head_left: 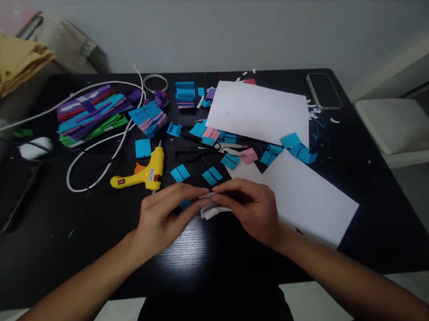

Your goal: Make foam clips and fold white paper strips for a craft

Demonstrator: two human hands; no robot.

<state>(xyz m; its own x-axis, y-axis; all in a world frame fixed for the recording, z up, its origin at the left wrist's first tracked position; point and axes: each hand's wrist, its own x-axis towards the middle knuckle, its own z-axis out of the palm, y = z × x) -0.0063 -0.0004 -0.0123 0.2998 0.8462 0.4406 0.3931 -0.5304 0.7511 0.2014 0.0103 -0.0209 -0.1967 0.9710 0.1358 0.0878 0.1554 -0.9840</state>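
Observation:
Between my two hands, low over the black table, is a small folded piece of white paper. My left hand pinches its left side between thumb and fingers. On the opposite side, my right hand grips it the same way, thumb and forefinger on the upper edge. Just beyond my fingers lie small folded blue papers. A yellow hot glue gun rests on its side to the left of them. Black-handled scissors lie behind, partly covered by blue and pink folded pieces.
White paper sheets lie at the back and right. Stacks of coloured paper strips sit at the left beside a looped white cable and a mouse. A phone lies at the back right corner; a dark tablet-like device is left.

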